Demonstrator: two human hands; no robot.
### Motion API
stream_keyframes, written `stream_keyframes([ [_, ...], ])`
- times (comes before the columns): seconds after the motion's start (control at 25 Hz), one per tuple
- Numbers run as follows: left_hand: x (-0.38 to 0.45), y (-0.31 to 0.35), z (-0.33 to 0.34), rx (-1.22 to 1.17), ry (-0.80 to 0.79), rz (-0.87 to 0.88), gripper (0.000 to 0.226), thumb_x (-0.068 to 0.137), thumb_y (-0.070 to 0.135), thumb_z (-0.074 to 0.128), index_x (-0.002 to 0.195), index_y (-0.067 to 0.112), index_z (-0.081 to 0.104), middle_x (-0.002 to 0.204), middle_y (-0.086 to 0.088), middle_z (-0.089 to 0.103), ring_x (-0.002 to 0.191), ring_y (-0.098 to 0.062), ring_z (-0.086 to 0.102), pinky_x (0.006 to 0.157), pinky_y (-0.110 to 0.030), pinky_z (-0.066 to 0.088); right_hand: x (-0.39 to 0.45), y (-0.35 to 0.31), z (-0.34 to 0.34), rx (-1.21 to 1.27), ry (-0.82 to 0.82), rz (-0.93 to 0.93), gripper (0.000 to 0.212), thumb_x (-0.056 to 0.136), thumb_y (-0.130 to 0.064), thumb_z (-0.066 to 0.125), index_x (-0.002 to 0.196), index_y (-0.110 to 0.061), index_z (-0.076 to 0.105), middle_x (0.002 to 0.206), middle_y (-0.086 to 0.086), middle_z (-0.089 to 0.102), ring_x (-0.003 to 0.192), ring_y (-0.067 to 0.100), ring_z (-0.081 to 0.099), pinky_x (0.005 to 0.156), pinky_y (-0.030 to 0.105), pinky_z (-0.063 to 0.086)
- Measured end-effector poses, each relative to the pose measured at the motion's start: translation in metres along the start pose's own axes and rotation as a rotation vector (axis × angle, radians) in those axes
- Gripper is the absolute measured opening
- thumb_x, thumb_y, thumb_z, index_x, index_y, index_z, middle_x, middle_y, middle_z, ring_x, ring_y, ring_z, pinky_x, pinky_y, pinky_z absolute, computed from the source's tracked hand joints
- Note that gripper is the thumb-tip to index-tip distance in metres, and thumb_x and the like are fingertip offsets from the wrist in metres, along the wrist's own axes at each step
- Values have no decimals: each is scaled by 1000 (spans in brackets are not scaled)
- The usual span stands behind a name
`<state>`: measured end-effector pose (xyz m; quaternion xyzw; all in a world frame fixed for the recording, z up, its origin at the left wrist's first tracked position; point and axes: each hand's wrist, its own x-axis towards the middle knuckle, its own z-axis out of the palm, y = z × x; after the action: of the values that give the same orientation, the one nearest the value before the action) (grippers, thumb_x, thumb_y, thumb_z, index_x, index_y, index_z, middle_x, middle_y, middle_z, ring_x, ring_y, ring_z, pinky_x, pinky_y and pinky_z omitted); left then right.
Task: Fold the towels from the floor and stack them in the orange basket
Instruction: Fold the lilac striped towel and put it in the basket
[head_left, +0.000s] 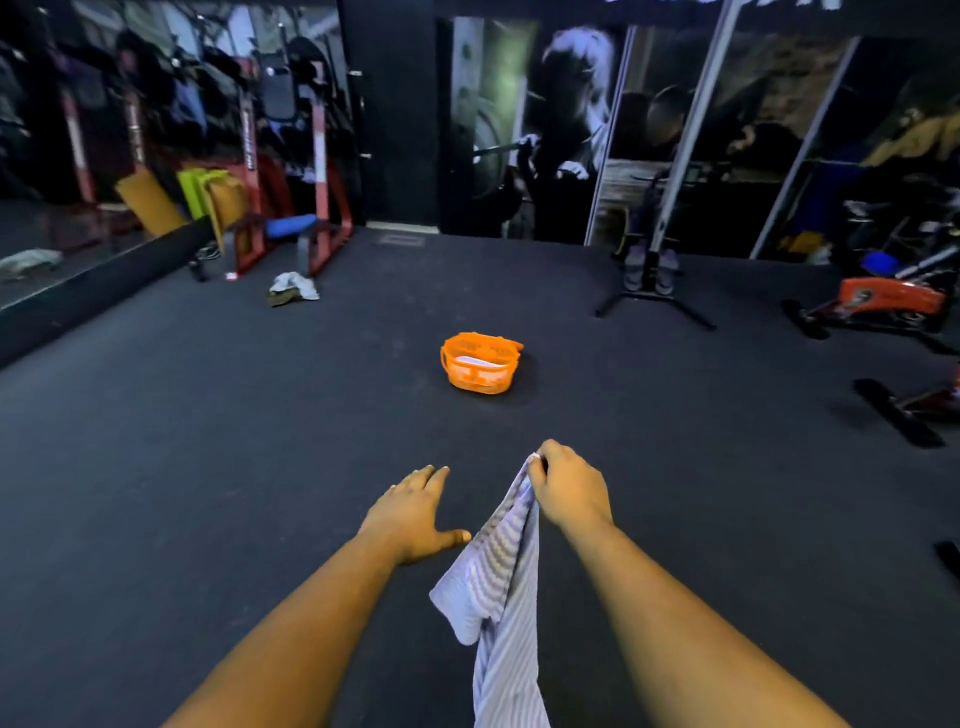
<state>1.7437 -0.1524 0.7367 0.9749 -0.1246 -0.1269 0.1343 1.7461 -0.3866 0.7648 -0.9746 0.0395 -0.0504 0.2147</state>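
Note:
My right hand (569, 486) pinches the top corner of a pale striped towel (506, 597), which hangs down between my forearms. My left hand (415, 512) is open just left of the towel, fingers straight and spread, thumb near the cloth. The orange basket (480, 362) stands on the dark floor ahead of me, with something white and folded inside. Another crumpled towel (293, 289) lies on the floor at the far left, near the red rack.
A red weight rack (291, 197) with a blue pad and coloured mats stands at the back left beside a mirror wall. A black stand (652, 280) and orange exercise machines (883, 301) are at the right. Dark floor (208, 441) spreads around the basket.

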Motion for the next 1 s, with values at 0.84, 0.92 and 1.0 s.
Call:
stream_keyframes([
  [0.84, 517, -107, -177, 39, 28, 26, 107, 87, 71, 61, 165, 23, 4, 173, -1, 7, 159, -21, 11, 126, -42, 23, 560, -32, 28, -24, 99, -37, 20, 106, -34, 41, 93, -23, 51, 88, -5, 57, 76, 21, 55, 75, 38, 45],
  [0.92, 564, -103, -181, 26, 44, 11, 108, 87, 72, 61, 165, 24, 5, 173, -1, 8, 158, -21, 12, 126, -42, 24, 607, -19, 37, -7, 89, -63, 20, 106, -34, 41, 92, -22, 51, 89, -3, 59, 77, 23, 56, 72, 38, 44],
  [1.0, 615, -95, -185, 7, 39, -21, 108, 86, 73, 61, 165, 24, 6, 172, -2, 9, 158, -21, 14, 126, -42, 25, 660, -2, 46, 26, 36, -72, 21, 105, -33, 42, 91, -20, 51, 91, 1, 62, 80, 28, 58, 70, 38, 44],
])
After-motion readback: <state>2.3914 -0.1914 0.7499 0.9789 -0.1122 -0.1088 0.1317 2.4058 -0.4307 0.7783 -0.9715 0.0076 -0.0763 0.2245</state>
